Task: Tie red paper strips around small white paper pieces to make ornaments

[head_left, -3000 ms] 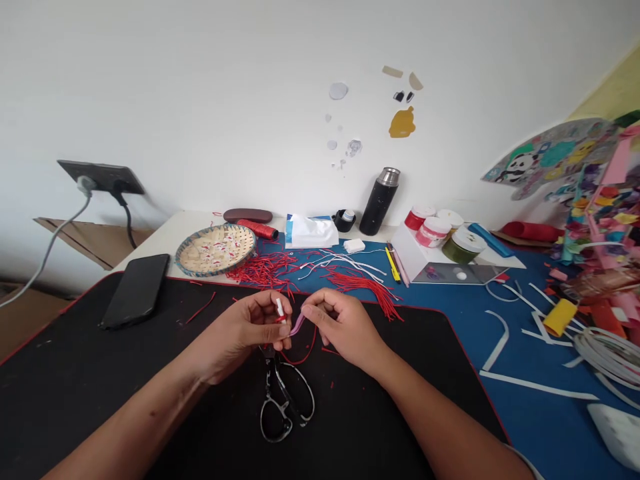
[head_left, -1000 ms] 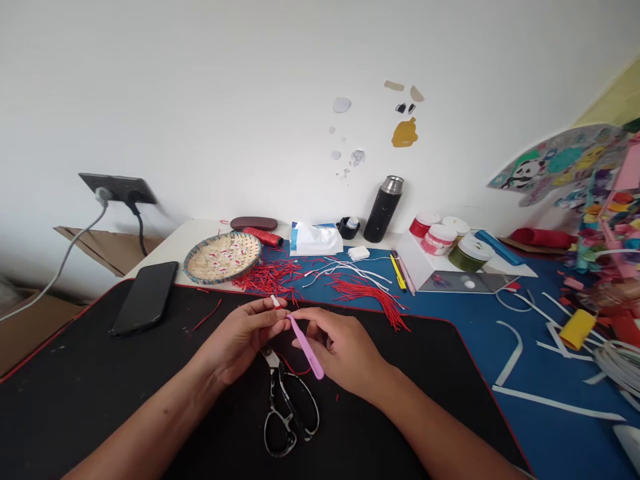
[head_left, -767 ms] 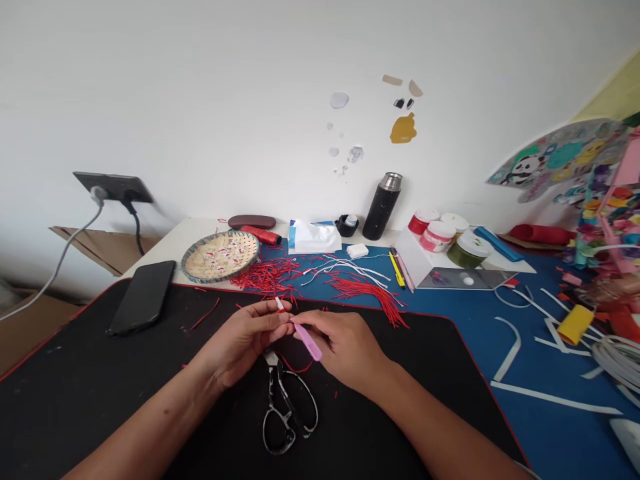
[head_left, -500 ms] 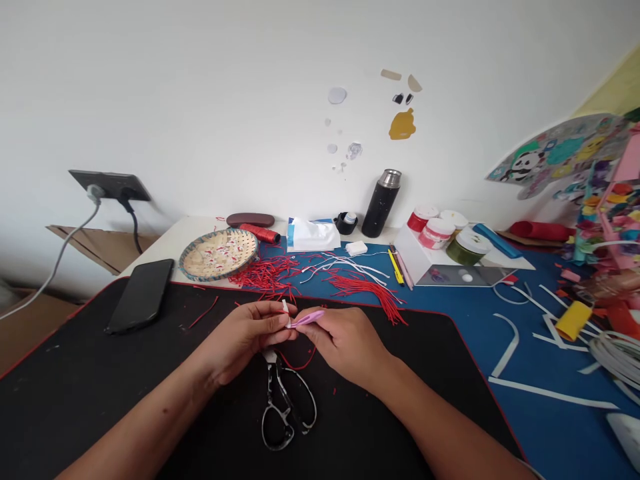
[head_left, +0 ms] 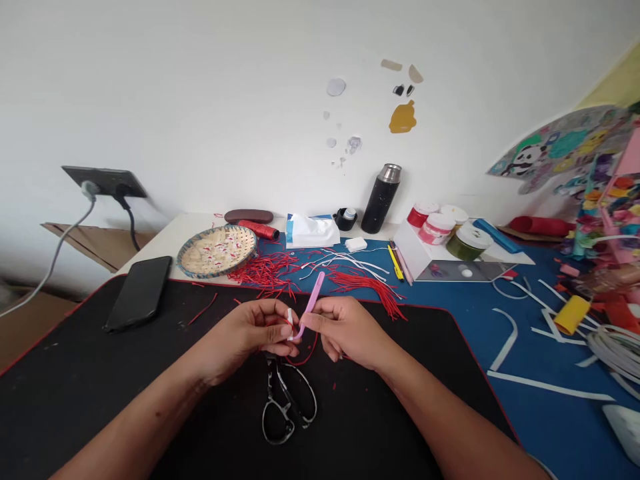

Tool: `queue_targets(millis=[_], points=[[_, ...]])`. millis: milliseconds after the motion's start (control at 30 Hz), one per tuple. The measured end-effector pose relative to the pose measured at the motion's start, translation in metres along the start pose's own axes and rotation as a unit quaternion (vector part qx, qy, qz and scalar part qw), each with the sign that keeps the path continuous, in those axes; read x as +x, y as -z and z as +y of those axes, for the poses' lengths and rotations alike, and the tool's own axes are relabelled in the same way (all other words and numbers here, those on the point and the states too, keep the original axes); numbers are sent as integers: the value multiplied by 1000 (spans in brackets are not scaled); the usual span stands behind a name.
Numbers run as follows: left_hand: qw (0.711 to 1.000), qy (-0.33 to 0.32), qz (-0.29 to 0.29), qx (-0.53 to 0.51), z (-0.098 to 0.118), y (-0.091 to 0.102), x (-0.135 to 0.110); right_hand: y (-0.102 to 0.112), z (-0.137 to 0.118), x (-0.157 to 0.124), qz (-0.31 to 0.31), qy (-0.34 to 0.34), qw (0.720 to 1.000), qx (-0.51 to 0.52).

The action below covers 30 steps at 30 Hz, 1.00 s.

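Above the black mat, my left hand [head_left: 267, 327] is closed, pinching a small white strip [head_left: 290, 318] with red cord [head_left: 314, 347] around it. The cord hangs in a loop below my fingers. My right hand [head_left: 345, 327] grips a slim purple plastic tool [head_left: 315, 293] between thumb and fingers. The tool stands nearly upright, and its curved lower tip is at the white strip; whether it passes through the cord is too small to tell. Black-handled scissors [head_left: 287, 408] lie on the mat under my hands, with their blades partly hidden.
Behind the mat [head_left: 390, 413] lie red cord bundles [head_left: 367, 287], white strands and a tissue pack [head_left: 313, 231]. A woven basket [head_left: 217, 252] and a phone [head_left: 140, 293] are at left. A black flask [head_left: 381, 200] and paint jars [head_left: 436, 230] stand at the back.
The purple tool has swung from lying nearly flat to nearly upright. My right hand has shifted slightly and its grip has opened out a little. My left hand keeps its pinch.
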<state>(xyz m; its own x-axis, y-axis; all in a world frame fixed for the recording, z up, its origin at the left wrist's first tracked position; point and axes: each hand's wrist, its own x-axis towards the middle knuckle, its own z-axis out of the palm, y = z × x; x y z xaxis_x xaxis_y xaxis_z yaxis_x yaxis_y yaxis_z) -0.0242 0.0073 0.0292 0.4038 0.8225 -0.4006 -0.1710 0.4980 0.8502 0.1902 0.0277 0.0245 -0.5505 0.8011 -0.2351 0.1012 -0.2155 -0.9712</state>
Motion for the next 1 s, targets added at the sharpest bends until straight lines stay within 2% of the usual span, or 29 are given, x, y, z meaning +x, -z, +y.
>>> queue_targets(millis=[233, 400, 533, 700, 867, 1000], points=[[999, 7, -24, 24, 1, 0, -1, 0, 4, 1, -11, -29, 999, 12], [999, 16, -5, 37, 3, -2, -2, -1, 12, 4, -10, -28, 999, -11], [1000, 1, 20, 22, 3, -1, -2, -2, 16, 6, 36, 23, 995, -88], [1000, -12, 28, -6, 4, 3, -1, -2, 15, 3, 114, 117, 971, -177], [999, -12, 13, -45, 5, 6, 0, -3, 15, 1, 135, 195, 926, -295], [998, -6, -2, -56, 4, 5, -1, -4, 13, -1, 146, 234, 906, -321]])
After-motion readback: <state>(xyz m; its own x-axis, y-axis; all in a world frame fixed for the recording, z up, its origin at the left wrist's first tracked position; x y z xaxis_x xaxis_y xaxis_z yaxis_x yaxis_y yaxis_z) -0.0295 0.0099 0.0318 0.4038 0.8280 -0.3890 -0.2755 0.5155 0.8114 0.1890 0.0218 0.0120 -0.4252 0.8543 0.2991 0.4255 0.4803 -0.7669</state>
